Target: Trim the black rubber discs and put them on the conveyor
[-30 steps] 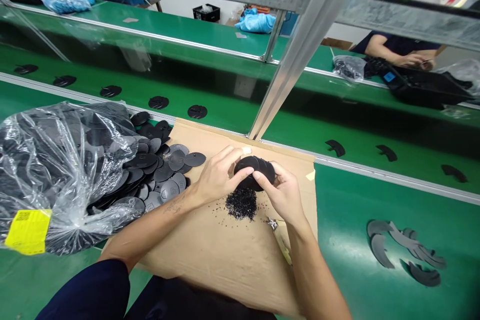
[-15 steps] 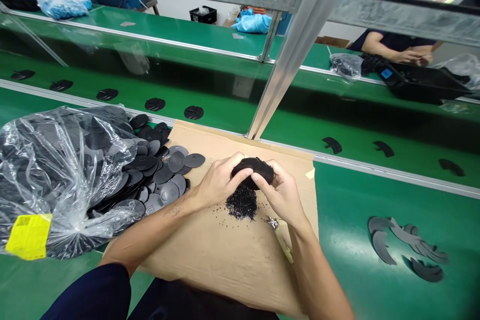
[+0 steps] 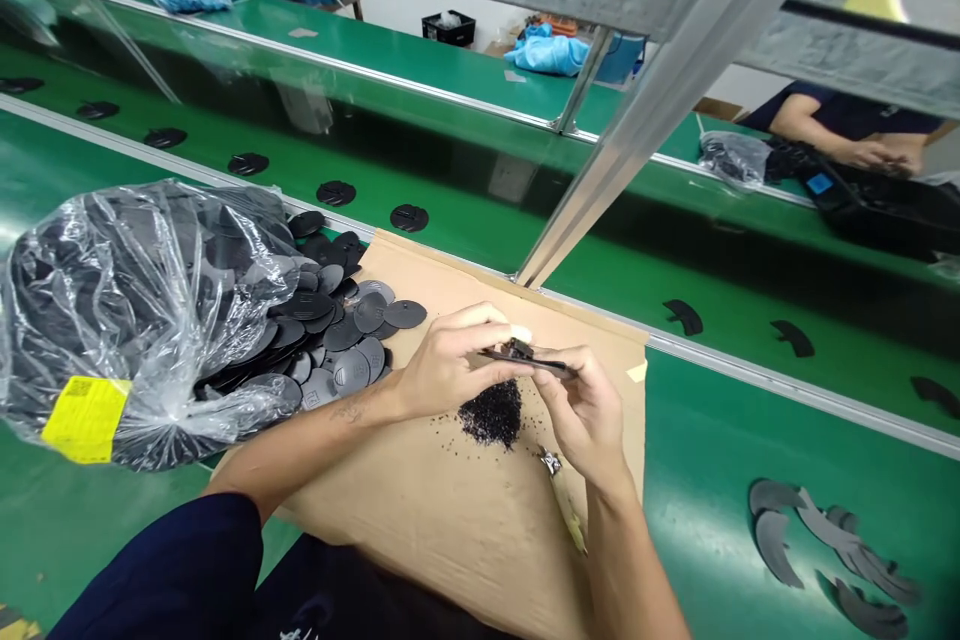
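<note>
Black plate (image 3: 541,362), near edge-on at the frame's centre, runs left to right between your left hand (image 3: 450,362) and right hand (image 3: 585,410); both pinch it, nearly closed, equally near, covering its ends. Black scraps (image 3: 491,417) lie below, nippers (image 3: 568,502) lower right, loose discs (image 3: 351,372) left.

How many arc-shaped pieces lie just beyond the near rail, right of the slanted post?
3: the first piece nearest the slanted post, the second piece farther right, the third piece at the picture's right edge. More may lie out of view.
</note>
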`<state>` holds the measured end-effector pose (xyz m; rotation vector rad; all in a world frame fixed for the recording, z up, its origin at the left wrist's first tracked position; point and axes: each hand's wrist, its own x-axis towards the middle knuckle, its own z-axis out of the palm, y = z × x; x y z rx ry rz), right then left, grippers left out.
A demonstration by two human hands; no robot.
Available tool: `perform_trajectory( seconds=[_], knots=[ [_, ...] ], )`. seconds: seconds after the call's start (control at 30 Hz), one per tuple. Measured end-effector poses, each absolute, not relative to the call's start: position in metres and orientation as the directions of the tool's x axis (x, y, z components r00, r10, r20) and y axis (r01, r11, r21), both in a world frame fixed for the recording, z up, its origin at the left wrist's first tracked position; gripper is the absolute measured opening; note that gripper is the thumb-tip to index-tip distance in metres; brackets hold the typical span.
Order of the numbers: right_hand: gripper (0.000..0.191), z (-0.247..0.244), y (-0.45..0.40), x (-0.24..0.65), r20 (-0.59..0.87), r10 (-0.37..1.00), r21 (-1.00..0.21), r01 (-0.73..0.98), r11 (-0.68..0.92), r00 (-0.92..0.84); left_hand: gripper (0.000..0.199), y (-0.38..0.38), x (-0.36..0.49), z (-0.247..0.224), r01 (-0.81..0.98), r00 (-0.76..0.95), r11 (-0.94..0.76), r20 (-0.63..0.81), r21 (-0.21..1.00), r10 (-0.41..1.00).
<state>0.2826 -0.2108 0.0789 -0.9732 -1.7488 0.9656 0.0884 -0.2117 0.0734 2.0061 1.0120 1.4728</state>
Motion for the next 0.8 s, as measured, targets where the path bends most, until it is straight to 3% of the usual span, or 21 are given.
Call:
perform_trajectory(
  seconds=[0.23,0.47,0.63,0.8],
  knots=[
    [0.014,0.088,-0.21,0.287,0.555,0.741,-0.643,0.37,0.671,-0.379,0.016,-0.212,0.084,0.078,0.459,0.271,-0.776,0.763,0.433,0.586],
    [0.02,0.085,-0.215,0.287,0.647,0.666,-0.593,0.304,0.745,-0.37,0.027,-0.213,0.086,0.083,0.286,0.293,-0.861,0.818,0.42,0.496],
    [0.022,0.084,-0.215,0.286,0.654,0.665,-0.603,0.282,0.746,-0.36,0.013,-0.214,0.083,0.085,0.315,0.349,-0.857,0.79,0.408,0.504],
    [0.021,0.085,-0.215,0.285,0.617,0.688,-0.645,0.257,0.72,-0.382,0.015,-0.214,0.08,0.085,0.302,0.352,-0.872,0.805,0.384,0.477]
  ],
)
